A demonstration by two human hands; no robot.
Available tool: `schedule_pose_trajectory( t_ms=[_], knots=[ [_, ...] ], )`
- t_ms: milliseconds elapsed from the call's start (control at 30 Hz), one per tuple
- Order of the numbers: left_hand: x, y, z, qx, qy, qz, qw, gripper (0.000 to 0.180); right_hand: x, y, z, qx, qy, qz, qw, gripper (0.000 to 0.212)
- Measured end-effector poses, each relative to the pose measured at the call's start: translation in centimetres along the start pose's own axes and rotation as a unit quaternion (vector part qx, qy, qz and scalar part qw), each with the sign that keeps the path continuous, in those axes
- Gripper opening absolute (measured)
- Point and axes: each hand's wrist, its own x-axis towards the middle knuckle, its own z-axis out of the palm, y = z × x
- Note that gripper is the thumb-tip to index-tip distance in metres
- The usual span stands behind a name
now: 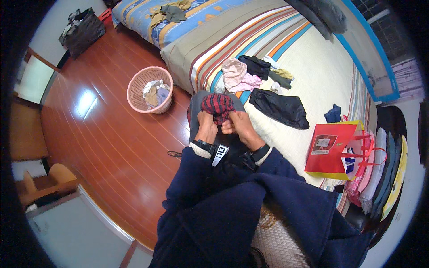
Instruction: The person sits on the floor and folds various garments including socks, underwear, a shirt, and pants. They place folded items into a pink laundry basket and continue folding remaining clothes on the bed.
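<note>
A red and black striped piece of clothing [217,105] is bunched up over my lap, its exact kind hard to make out. My left hand [206,127] grips its near left side, fingers closed. Opposite it, my right hand [238,125] is closed on the right edge of the same cloth. Grey trousers [195,117] on my legs show beneath it. Just right of my hands, a black folded garment [279,108] lies on the bed, with a pale pink garment [235,73] and a smaller black garment [254,67] beyond it.
A pink plastic basket [135,102] with clothes stands on the wooden floor at left. On the bed [330,71] at right are a red and yellow bag [328,143] and a small dark blue cloth [333,113]. Folded textiles [380,165] stand beside the bag. A black bag [82,33] sits far left.
</note>
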Motion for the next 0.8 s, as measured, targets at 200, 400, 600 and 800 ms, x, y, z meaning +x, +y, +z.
schedule_pose_trajectory(
  t_ms=[200, 400, 600, 800],
  knots=[
    [-2.8, 1.9, 3.6, 0.262, -0.075, 0.188, 0.944, 0.022, 0.8, -1.9, -2.0, 0.34, -0.028, 0.098, 0.935, 0.026],
    [-5.8, 1.6, 6.5, 0.423, -0.052, 0.442, 0.789, 0.038, 2.6, -2.3, -3.5, 0.508, -0.086, 0.063, 0.854, 0.023],
    [-6.5, 2.6, 7.6, 0.269, -0.114, 0.276, 0.916, 0.021, 1.5, -4.4, -2.8, 0.377, -0.17, -0.194, 0.889, 0.024],
    [-6.2, 1.0, 4.0, 0.055, -0.233, 0.008, 0.971, 0.022, -1.1, -5.5, -1.9, 0.052, 0.035, -0.321, 0.945, 0.009]
  ],
)
